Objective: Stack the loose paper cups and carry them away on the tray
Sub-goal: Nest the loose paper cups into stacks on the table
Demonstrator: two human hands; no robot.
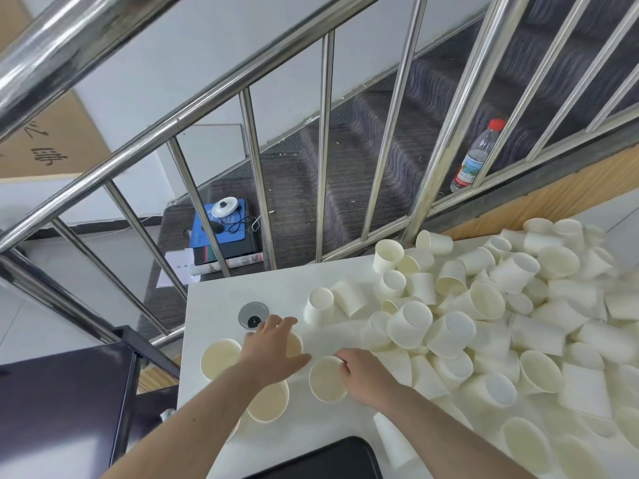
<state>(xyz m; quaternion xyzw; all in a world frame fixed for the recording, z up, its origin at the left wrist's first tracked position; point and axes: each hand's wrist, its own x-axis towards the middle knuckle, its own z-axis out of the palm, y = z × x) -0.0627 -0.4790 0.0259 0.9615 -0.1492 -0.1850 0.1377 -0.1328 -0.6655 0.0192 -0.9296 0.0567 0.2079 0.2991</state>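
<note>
A big heap of loose white paper cups covers the right half of the white table. Upright cup stacks stand at the near left: one left of my left hand, one under my left forearm, one by my right hand. My left hand lies with straight fingers over the top of a further cup. My right hand curls its fingers round the rim of the stack at its left. A black tray shows at the bottom edge.
A steel stair railing runs behind the table, with carpeted steps and a water bottle beyond. A round metal cable grommet sits in the table near my left hand. A dark cabinet stands at the left.
</note>
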